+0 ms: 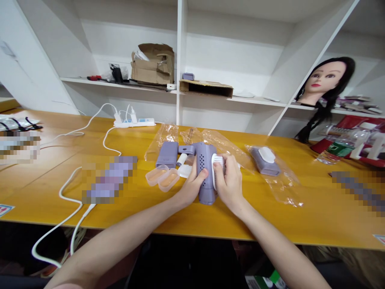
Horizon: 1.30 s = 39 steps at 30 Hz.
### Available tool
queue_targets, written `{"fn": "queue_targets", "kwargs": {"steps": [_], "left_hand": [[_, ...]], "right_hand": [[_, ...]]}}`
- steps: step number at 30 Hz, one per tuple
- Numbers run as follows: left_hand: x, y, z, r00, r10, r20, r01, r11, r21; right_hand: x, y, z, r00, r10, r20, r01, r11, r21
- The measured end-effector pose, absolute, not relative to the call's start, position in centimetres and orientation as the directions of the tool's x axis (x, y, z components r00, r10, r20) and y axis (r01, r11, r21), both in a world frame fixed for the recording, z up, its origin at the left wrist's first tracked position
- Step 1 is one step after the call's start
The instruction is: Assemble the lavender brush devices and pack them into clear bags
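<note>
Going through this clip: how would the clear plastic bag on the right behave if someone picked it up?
The clear plastic bag looks thin and floppy, since it lies creased on the table, so it would probably sag. It is likely very light alone. The lilac case sitting on it could slide, as the film looks glossy.

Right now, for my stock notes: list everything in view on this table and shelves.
Wooden table: 1, yellow, below everything
Power strip: 1, white, table's back
Perforated device: 1, lavender, between hands
Oval attachment: 1, white, on device
Case: 1, lavender, beyond left hand
Small trays: 2, clear, left of device
Plastic bags: several, clear, around device
Mannequin head: 1, black hair, right shelf
Cardboard box: 1, brown, upper shelf
Left hand: 1, bare, on device
Right hand: 1, bare, on attachment
</note>
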<state>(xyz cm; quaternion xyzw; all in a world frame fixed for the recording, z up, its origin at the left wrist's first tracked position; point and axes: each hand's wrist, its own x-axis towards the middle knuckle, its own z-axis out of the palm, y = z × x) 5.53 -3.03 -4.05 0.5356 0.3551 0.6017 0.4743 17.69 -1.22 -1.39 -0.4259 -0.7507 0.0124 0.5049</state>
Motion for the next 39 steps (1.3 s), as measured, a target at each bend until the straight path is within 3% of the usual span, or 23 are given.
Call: {"fn": "queue_targets", "kwargs": {"steps": [6,14,20,39], "left_hand": [[5.5,-3.2,-3.8,0.013,0.940,0.340,-0.235,-0.327,0.915],[5.6,-3.4,-4.1,0.068,0.951,0.302,-0.124,-0.292,0.948],[5.8,-3.5,-4.5,0.081,0.937,0.339,-0.092,-0.332,0.939],[6.5,-3.8,-5.2,0.130,0.915,0.383,-0.133,-0.366,0.921]], "right_hand": [[17.7,-1.4,-1.2,-0.119,0.664,0.738,0.621,0.630,-0.466],[17.9,-1.2,-1.3,-0.111,0.679,0.725,0.619,0.618,-0.485],[17.9,-0.8,-1.3,-0.127,0.600,0.790,0.643,0.656,-0.395],[18.0,-0.2,-1.3,-0.088,0.683,0.725,0.646,0.593,-0.480]]}}
